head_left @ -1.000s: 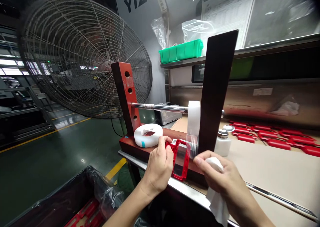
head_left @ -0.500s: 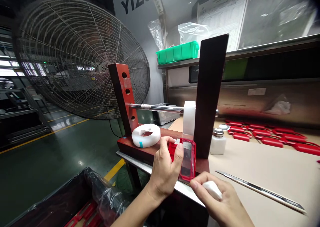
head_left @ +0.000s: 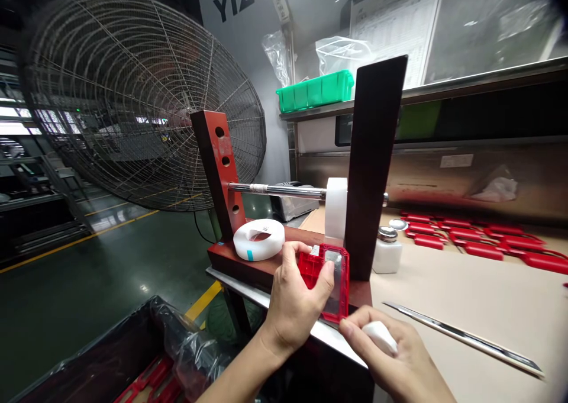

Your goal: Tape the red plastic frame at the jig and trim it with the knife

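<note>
My left hand (head_left: 295, 302) grips a red plastic frame (head_left: 331, 281) with a clear film over its window, holding it upright over the base of a red tape stand (head_left: 242, 255). My right hand (head_left: 394, 355) is closed around a white cloth (head_left: 379, 336), its thumb touching the frame's lower edge. A white tape roll (head_left: 336, 208) hangs on the stand's steel rod (head_left: 275, 191), directly behind the frame. A second white roll (head_left: 260, 239) lies flat on the stand's base to the left.
A white dispenser bottle (head_left: 387, 251) stands right of the dark upright. Several red frames (head_left: 479, 237) lie in rows at the back right. A metal strip (head_left: 461, 338) lies on the bench. A black-lined bin (head_left: 133, 361) with red parts sits lower left, a large fan (head_left: 137, 101) behind.
The frame came away from the hanging tape and now sits lower and nearer me in my left hand. My right hand dropped down with the cloth to the frame's bottom edge.
</note>
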{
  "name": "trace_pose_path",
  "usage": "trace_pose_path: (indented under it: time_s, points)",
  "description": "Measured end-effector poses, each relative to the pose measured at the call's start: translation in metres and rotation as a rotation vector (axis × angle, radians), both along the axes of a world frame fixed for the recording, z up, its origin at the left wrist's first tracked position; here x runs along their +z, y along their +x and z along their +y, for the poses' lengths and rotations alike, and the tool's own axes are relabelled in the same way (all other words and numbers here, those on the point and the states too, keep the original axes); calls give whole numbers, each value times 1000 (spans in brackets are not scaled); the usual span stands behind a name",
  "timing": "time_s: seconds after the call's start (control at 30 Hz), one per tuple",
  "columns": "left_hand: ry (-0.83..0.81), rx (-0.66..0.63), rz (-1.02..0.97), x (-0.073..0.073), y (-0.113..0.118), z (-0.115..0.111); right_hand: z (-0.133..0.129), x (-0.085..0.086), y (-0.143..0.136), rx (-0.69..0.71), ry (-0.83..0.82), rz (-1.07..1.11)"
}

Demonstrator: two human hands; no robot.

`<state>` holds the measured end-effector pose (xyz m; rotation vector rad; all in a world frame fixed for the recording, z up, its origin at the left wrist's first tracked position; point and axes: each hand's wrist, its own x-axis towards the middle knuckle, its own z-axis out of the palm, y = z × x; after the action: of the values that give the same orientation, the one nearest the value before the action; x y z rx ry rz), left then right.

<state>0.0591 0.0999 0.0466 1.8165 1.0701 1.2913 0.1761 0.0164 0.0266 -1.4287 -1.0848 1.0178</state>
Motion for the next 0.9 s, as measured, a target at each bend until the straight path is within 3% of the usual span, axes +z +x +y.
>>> trace_pose_path:
  time_s: [0.57,0.8,0.9]
  points:
    - [5,9,-5,1,2,0,1,0,3,11,-6,20]
    - [15,45,6,0,4,2,2,0,7,86,-39,0]
    - [20,50,13,0,3,2,0,-2,9,37,15,-50]
